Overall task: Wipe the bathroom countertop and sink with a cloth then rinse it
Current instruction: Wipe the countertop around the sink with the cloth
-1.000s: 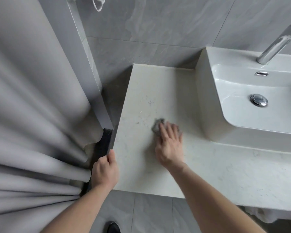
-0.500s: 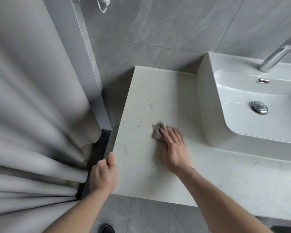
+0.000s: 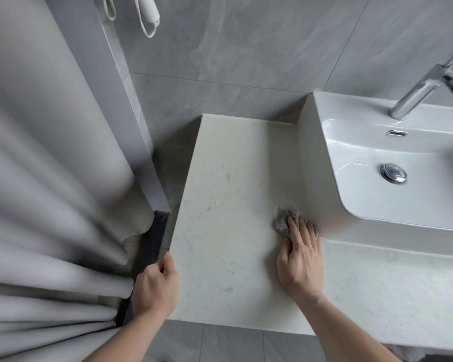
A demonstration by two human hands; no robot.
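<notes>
A grey shower curtain (image 3: 45, 178) hangs in folds down the left, beside a grey tiled wall (image 3: 246, 43) with a white looped cord (image 3: 148, 19) hanging near the top. A pale marbled tabletop (image 3: 228, 205) runs from the wall toward the viewer, and a white sink (image 3: 377, 205) sits on it at the right, with a chrome faucet (image 3: 424, 90) at the back and a chrome drain plug (image 3: 393, 173) in the basin. The left hand (image 3: 154, 286) grips the tabletop's left edge, thumb on top, fingers curled out of sight over the side. The right hand (image 3: 300, 259) lies flat with fingers straight, pressing a small grey cloth (image 3: 281, 223) onto the tabletop, just beside the sink's front left corner
</notes>
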